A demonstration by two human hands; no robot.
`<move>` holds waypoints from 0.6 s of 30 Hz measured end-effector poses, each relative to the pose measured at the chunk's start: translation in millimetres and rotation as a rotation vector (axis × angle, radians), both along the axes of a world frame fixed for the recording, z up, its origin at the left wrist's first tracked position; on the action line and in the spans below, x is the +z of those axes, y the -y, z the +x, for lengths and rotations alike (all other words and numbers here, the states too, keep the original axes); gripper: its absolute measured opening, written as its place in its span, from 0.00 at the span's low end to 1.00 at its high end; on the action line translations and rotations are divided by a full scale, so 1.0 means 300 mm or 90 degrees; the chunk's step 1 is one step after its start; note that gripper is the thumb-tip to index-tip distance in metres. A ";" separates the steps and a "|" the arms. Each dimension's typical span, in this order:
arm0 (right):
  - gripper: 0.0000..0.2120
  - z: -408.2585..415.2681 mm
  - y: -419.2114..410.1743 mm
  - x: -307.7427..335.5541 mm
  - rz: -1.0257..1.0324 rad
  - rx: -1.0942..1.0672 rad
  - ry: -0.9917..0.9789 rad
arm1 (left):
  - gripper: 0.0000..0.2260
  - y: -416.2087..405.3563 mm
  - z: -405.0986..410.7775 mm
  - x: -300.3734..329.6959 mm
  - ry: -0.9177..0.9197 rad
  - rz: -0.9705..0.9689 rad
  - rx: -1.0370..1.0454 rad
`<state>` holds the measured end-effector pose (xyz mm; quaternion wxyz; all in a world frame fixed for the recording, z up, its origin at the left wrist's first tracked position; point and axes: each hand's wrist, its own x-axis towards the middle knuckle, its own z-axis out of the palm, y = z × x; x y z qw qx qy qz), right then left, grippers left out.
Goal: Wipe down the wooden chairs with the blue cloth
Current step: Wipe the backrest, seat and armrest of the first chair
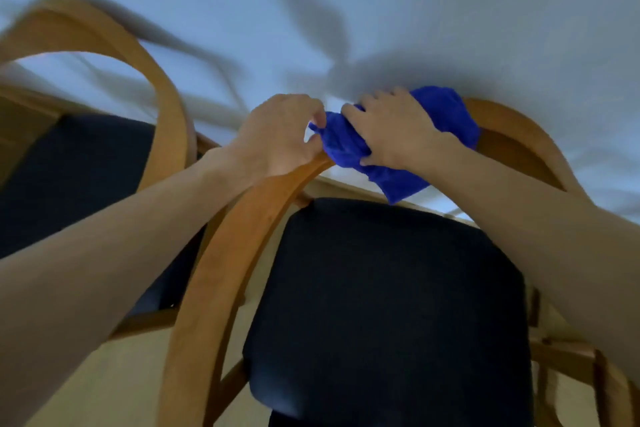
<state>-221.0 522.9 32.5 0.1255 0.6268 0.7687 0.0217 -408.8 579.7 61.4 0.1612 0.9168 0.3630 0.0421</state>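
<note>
A pale surface (450, 10), crossed by blurred grey shadows, fills the view beyond both hands. Below the hands sits the nearer wooden chair (221, 274), its curved backrest rail arching from lower left up under the hands and down again on the right side. Its dark padded seat (388, 291) lies beneath and between the 2 bare forearms. A second wooden chair (104, 31) stands to the left of the left hand, its bent rail looping high and its own dark seat (69, 170) showing under the loop; motion blur softens its outline.

At the top of the nearer chair's rail, the blue cloth (446, 114) lies bunched over the wood, directly under the right hand, with 1 loose corner hanging down below that wrist toward the seat. The right hand (394, 132) lies on top of the cloth, fingers spread and curled over the bundle, thumb tucked against its lower edge, holding it onto the rail. The left hand (280, 135), just beside the right, rests its heel on the rail and pinches the cloth's left end between thumb and curled fingertips. The 2 hands sit close together with only the twisted end of the cloth between them.
</note>
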 end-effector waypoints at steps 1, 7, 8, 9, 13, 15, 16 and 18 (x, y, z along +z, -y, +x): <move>0.30 -0.056 -0.015 -0.018 -0.013 0.029 0.007 | 0.09 0.000 -0.056 0.001 -0.022 -0.021 0.009; 0.44 -0.392 0.018 -0.091 -0.069 0.170 -0.080 | 0.09 0.071 -0.383 0.003 -0.044 -0.097 0.131; 0.48 -0.439 0.042 -0.095 -0.066 0.195 -0.083 | 0.09 0.096 -0.433 0.008 -0.047 -0.114 0.147; 0.52 -0.484 0.066 -0.095 -0.061 0.220 -0.084 | 0.08 0.127 -0.485 0.012 -0.047 -0.127 0.164; 0.56 -0.641 0.190 -0.093 -0.053 0.310 -0.100 | 0.04 0.304 -0.675 0.018 -0.041 -0.140 0.244; 0.56 -0.717 0.280 -0.096 -0.059 0.358 -0.099 | 0.05 0.412 -0.754 0.005 -0.040 -0.156 0.285; 0.56 -0.752 0.325 -0.101 -0.060 0.374 -0.110 | 0.06 0.465 -0.790 -0.002 -0.036 -0.160 0.312; 0.57 -0.810 0.411 -0.106 -0.063 0.403 -0.147 | 0.08 0.571 -0.850 -0.019 -0.023 -0.177 0.381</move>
